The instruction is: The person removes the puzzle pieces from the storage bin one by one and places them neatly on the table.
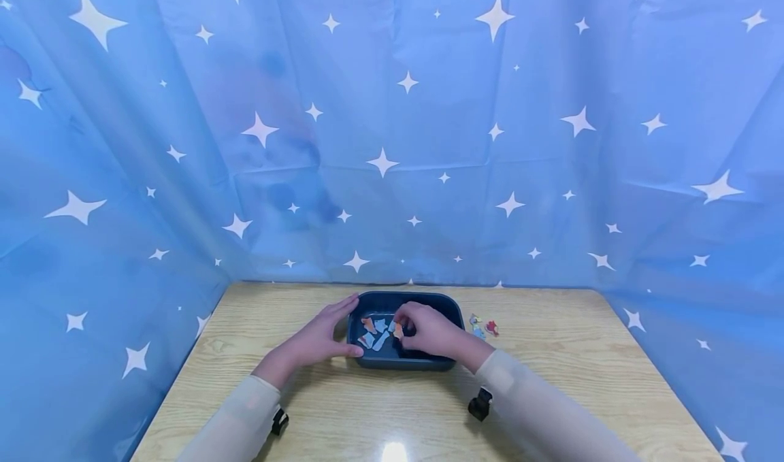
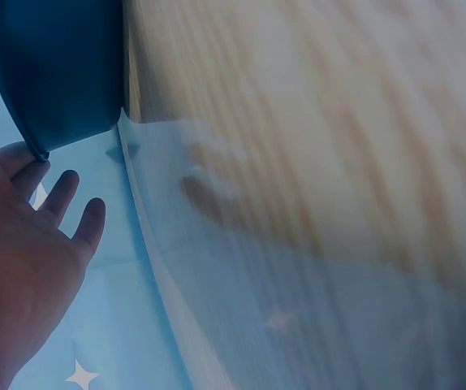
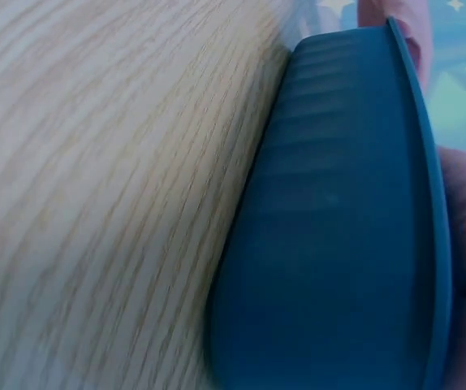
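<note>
A dark blue rectangular bin [image 1: 404,365] stands on the table. My left hand [image 1: 318,336] spans its left end, fingertips at the far rim and thumb at the near corner. In the left wrist view, that hand's fingers [image 2: 91,227] are spread and fairly straight by the rim. My right hand [image 1: 431,329] reaches inside the bin and pinches a small flat orange piece [image 1: 398,331]. Left of it lie several small flat pieces [image 1: 381,341], pale blue and orange. The right hand hides the bin's right part; in the right wrist view, the bin wall [image 3: 330,211] covers most of that hand.
Right of the bin lie a small yellow-and-blue piece [image 1: 478,326] and a red piece [image 1: 492,328] on the wood-grain table [image 1: 551,380]. A blue curtain with white stars [image 1: 392,196] hangs behind the table and along its sides.
</note>
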Tool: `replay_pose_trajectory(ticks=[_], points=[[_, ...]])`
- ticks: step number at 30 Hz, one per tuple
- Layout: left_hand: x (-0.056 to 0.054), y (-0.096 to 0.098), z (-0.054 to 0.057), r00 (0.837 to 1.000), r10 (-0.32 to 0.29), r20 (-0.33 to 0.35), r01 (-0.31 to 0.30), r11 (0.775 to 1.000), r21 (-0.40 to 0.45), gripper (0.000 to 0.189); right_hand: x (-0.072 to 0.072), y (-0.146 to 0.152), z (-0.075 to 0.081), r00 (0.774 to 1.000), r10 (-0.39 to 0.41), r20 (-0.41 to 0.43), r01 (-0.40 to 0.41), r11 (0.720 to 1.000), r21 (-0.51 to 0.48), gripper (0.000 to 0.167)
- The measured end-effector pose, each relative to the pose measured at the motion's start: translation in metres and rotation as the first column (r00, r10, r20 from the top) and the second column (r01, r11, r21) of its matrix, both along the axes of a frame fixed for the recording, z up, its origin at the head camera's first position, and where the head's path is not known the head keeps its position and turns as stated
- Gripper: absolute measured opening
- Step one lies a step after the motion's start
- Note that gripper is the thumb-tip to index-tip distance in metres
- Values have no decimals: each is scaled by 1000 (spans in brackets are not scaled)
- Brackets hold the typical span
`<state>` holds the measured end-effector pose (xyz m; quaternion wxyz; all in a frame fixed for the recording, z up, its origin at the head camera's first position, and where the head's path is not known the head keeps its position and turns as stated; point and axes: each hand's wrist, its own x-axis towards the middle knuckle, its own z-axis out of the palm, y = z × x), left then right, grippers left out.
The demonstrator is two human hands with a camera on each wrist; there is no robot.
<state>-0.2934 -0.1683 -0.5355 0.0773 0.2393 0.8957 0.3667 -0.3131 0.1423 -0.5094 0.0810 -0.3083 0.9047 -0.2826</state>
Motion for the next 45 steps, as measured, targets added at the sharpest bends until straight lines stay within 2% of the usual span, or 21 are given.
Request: replay_pose_trajectory(ticks=[10,18,26,36,45], points=[[0,0,-1,1000,-2,-11,2,1000,2,116,5,21,9,999,-11,-40,10,1000,-25,39],[-1,0,-2,1000,-4,-14,4,1000,-1,115,8,40,16,993,7,-116,-13,999,-45,44],[-2,-1,-3,1000,-7,-18,7,1000,-2,115,10,59,21,996,-26,-84,16,993,-118,46],[0,1,0,1000,-5,-16,5,1000,6,113,11,88,23,993,-103,-52,95,984,-152,49],[0,0,-2,1000,-7,-12,7,1000,-2,114,7,120,19,988,-123,-93,103,975,-195,44]])
